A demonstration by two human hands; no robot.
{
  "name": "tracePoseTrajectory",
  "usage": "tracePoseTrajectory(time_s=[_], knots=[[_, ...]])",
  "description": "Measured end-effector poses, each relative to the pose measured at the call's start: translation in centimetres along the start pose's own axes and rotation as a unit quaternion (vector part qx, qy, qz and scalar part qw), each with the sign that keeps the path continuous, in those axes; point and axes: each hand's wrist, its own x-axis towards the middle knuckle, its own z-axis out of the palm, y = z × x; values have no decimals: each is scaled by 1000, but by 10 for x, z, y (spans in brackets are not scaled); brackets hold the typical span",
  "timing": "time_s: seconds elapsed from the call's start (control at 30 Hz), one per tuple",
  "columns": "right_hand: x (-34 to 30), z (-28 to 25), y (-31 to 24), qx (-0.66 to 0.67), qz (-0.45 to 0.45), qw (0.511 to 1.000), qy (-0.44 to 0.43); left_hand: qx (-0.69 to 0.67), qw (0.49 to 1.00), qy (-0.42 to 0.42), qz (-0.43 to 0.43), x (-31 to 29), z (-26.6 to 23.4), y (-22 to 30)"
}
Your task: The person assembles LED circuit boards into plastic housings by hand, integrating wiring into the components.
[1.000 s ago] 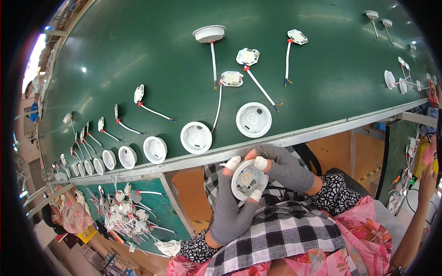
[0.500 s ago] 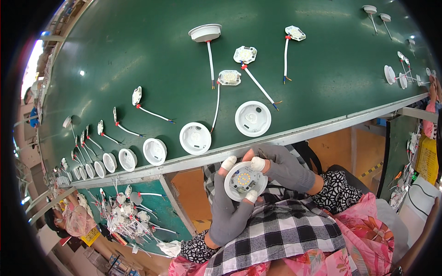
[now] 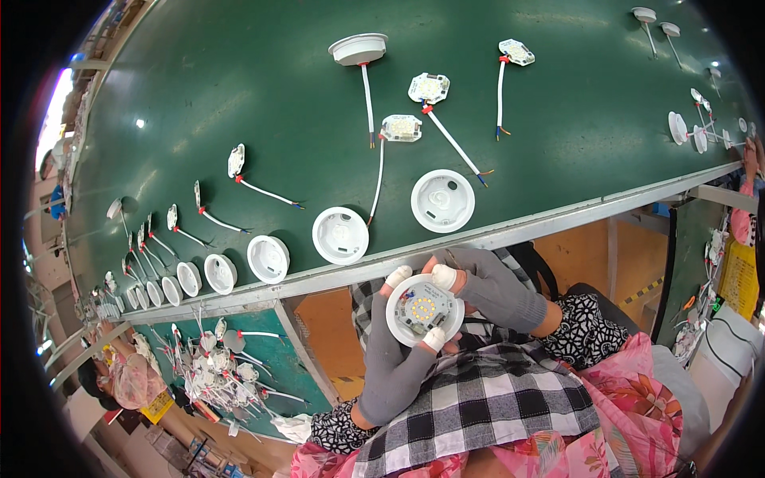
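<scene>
Between my two hands, over my lap, is a round white lamp housing [image 3: 390,319] with an LED board [image 3: 422,307] lying inside it, its ring of yellow LEDs facing up. My left hand [image 3: 392,362], in a grey fingerless glove with white-wrapped fingertips, grips the housing from the left and below. My right hand [image 3: 490,288], gloved the same way, closes on its upper right rim, thumb at the board's edge. Beyond the hands, an empty white housing [image 3: 443,201] and another housing [image 3: 340,237] rest along the table's near edge.
Several LED boards with white cables, one a wired board [image 3: 429,88], lie on the green table [image 3: 263,88]. An upturned housing [image 3: 358,51] stands farther back. A metal edge strip [image 3: 542,231] borders the table. At lower left is a pile of wired boards [image 3: 219,370]. Other people sit at both sides.
The LED board has turned slightly within the housing, and its red and blue wire ends now show near the upper rim. My hands keep nearly the same grip. The view has shifted slightly.
</scene>
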Motion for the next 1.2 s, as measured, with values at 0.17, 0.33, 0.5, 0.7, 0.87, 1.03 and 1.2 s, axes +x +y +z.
tracePoseTrajectory(time_s=[0.17,0.33,0.5,0.7,0.87,1.03,1.2], knots=[[-1,1,-6,-19,-13,1000,-5,-39,998,-43,-30,3,-9,2],[-9,10,-17,-36,-26,999,5,-143,986,-54,-67,2,-18,-4],[-11,10,-17,-24,-12,1000,8,-208,971,-78,-91,3,-23,-10],[-12,11,-22,-3,-1,1000,6,-227,970,-47,-78,5,-18,-11],[-11,14,-19,-30,-10,999,31,-221,971,-52,-74,6,-18,-10],[-12,10,-21,-5,9,1000,6,-208,974,-47,-71,5,-16,-8],[-10,11,-12,-24,-6,999,33,-156,985,-3,-66,3,-12,-7]])
